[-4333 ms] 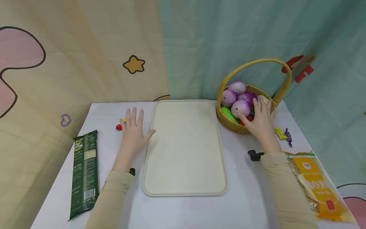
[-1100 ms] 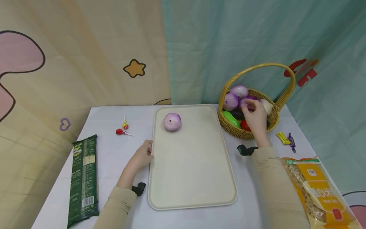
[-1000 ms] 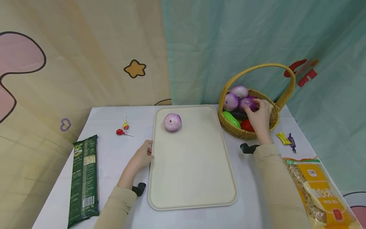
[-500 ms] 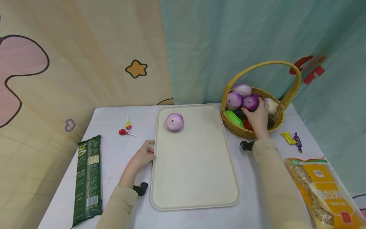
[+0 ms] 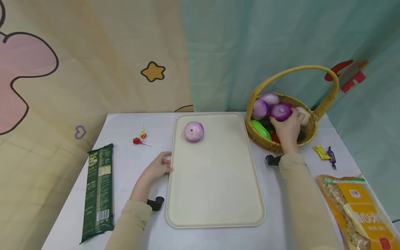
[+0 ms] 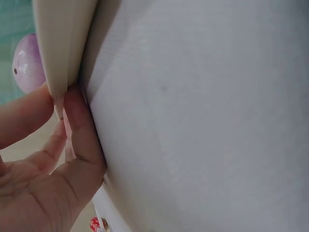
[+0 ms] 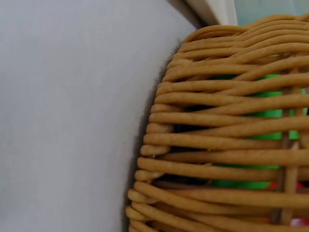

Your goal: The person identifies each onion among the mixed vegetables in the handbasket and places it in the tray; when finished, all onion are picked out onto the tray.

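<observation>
A cream tray (image 5: pixel 215 187) lies in the middle of the white table with one pale purple onion (image 5: pixel 194 131) at its far end. My left hand (image 5: pixel 157 167) pinches the tray's left rim (image 6: pixel 63 58), thumb and fingers on either side of it. My right hand (image 5: pixel 288 125) reaches into the wicker basket (image 5: pixel 275 145) and curls around a dark purple onion (image 5: pixel 280 111). Two paler onions (image 5: pixel 264 104) and a green vegetable (image 5: pixel 260 128) lie beside it. The right wrist view shows only the basket's woven wall (image 7: pixel 217 145).
A green packet (image 5: pixel 99 191) lies along the table's left side. Two lollipops (image 5: pixel 140 138) sit beyond my left hand. Wrapped sweets (image 5: pixel 325 153) and an orange noodle bag (image 5: pixel 359 208) lie at the right. Curtains hang close behind the table.
Since the oldest frame one onion has gone from the basket onto the tray and my left hand has taken the rim. In the last second my right hand settled around a darker onion.
</observation>
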Demonstrator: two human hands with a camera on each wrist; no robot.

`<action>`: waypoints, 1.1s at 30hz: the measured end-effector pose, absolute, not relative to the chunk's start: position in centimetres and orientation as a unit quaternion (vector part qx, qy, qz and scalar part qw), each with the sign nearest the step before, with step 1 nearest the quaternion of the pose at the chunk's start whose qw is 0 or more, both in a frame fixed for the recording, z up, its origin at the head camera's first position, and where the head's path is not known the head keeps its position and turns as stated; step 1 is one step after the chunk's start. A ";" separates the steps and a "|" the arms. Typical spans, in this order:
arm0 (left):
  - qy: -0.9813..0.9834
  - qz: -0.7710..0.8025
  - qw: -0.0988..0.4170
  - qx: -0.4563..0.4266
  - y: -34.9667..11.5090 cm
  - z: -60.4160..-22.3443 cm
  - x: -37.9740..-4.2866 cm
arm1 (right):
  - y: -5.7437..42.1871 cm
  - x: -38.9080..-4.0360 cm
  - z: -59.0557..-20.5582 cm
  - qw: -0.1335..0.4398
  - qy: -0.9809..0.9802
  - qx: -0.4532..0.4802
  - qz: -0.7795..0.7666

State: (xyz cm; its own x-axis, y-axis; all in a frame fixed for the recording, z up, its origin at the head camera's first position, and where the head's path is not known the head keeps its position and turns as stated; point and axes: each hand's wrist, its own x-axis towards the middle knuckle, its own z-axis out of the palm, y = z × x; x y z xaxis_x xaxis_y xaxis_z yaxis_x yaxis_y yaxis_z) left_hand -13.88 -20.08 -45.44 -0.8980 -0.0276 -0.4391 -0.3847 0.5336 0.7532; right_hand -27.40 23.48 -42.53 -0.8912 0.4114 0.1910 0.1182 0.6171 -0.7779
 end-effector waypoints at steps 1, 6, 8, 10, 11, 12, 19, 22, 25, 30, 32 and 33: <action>0.854 0.469 0.193 -0.118 -20.0 -45.5 -14.0 | 23.5 -27.1 -42.5 0.185 -0.873 -0.156 0.423; 0.854 0.465 0.202 -0.115 -19.9 -45.3 -14.2 | 23.3 -25.0 -42.1 0.213 -0.846 -0.148 0.466; 0.856 0.459 0.205 -0.117 -19.9 -45.1 -14.2 | 22.9 -23.8 -41.5 0.204 -0.843 -0.141 0.477; 0.858 0.456 0.206 -0.117 -20.0 -45.0 -14.2 | 22.2 -22.6 -40.8 0.190 -0.841 -0.135 0.487; 0.859 0.455 0.206 -0.118 -20.1 -45.0 -14.2 | 21.8 -22.0 -40.3 0.186 -0.837 -0.130 0.498; 0.860 0.453 0.204 -0.115 -20.1 -44.8 -14.2 | 21.3 -21.5 -39.9 0.180 -0.834 -0.123 0.507; 0.860 0.459 0.191 -0.110 -20.1 -44.8 -14.1 | 16.6 -19.5 -38.6 0.112 -0.837 -0.022 0.535; 0.858 0.467 0.186 -0.111 -20.0 -45.3 -14.0 | 14.3 -20.1 -39.4 0.073 -0.846 0.026 0.527; 0.855 0.472 0.180 -0.116 -19.9 -45.7 -13.9 | 12.2 -21.4 -40.8 0.037 -0.861 0.056 0.504; 0.853 0.476 0.178 -0.116 -19.7 -45.6 -13.9 | 9.9 -24.0 -43.3 0.003 -0.886 0.070 0.459; 0.854 0.474 0.179 -0.118 -19.7 -45.5 -13.9 | 9.3 -24.9 -44.2 -0.009 -0.889 0.073 0.453; 0.855 0.473 0.180 -0.119 -19.8 -45.4 -13.9 | 9.0 -25.2 -44.5 -0.017 -0.889 0.074 0.452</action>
State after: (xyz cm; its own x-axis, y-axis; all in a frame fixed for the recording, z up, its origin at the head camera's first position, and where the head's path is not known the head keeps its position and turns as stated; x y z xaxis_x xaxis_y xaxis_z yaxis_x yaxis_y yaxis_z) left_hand -13.86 -19.77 -45.40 -0.9074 -0.0328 -0.4189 -0.3723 0.5250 0.7653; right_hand -25.18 8.99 -44.51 -0.9884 -0.1472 0.0372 -0.1167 0.5805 -0.8058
